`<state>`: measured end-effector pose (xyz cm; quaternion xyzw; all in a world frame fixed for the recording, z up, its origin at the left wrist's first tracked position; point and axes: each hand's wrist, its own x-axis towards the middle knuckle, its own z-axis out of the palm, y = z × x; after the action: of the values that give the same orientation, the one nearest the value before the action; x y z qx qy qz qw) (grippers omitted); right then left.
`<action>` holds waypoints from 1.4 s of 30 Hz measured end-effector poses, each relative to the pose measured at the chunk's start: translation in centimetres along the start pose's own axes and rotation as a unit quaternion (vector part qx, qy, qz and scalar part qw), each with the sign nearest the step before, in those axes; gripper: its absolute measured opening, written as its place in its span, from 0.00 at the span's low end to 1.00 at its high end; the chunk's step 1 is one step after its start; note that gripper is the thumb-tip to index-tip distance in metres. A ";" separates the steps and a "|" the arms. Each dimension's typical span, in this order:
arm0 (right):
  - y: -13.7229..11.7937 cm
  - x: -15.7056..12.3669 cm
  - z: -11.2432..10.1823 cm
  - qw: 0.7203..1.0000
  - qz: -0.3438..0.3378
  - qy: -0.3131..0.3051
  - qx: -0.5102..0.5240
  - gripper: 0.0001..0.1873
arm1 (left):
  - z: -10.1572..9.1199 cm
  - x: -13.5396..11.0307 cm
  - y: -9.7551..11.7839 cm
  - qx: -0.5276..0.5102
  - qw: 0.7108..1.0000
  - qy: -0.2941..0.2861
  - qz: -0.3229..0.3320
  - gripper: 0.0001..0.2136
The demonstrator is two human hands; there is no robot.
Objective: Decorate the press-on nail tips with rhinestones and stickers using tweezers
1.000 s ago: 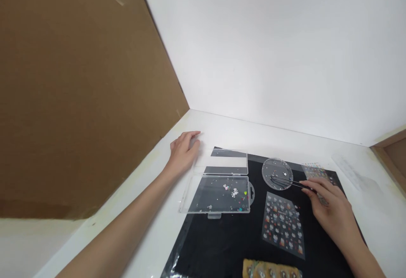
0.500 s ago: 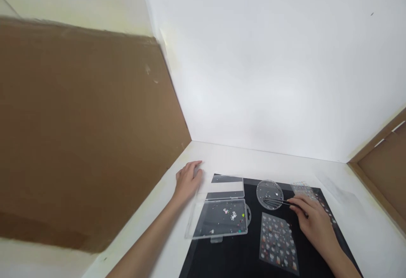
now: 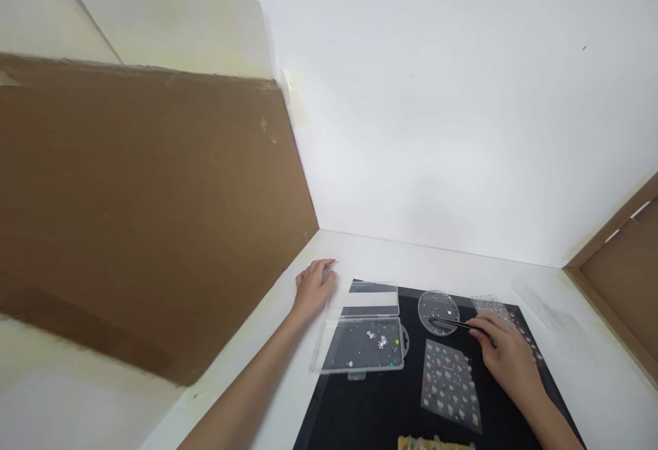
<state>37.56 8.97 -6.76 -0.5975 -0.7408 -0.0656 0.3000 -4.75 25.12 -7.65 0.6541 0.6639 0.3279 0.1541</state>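
My right hand is closed around a pair of dark tweezers. Their tips lie over a clear round dish that holds tiny pale gems and a star-like piece. Whether the tips pinch anything is too small to tell. My left hand rests on the white tabletop, fingers apart and loosely bent, left of an open clear plastic box. Small white pieces and a few coloured bits lie in that box. Between box and right hand is a transparent sticker sheet.
A black mat lies beneath these things. Another sticker sheet is partly behind my right hand. A yellowish item with clear pieces on it is cut off at the bottom edge. Brown board stands at left; a clear wrapper lies at right.
The view has shifted a little, bringing the yellowish item into the bottom edge. The tweezers' prongs look closer together over the dish. My left hand stays resting on the tabletop.
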 end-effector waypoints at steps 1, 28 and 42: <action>0.0 -0.1 0.0 1.000 0.000 0.001 0.001 0.18 | 0.0 0.0 0.0 0.000 1.000 0.001 -0.001 0.19; -9.7 -7.8 -12.1 0.997 -0.039 0.057 0.028 0.10 | 0.3 0.0 0.2 -0.021 1.000 -0.006 -0.006 0.19; -9.5 -14.5 -9.3 1.000 0.022 0.004 0.015 0.15 | 0.2 -0.3 0.6 -0.028 1.000 -0.002 -0.009 0.19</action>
<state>33.71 -10.20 -4.29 -0.6087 -0.7274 -0.0504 0.3127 -4.15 24.80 -7.51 0.6442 0.6600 0.3436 0.1771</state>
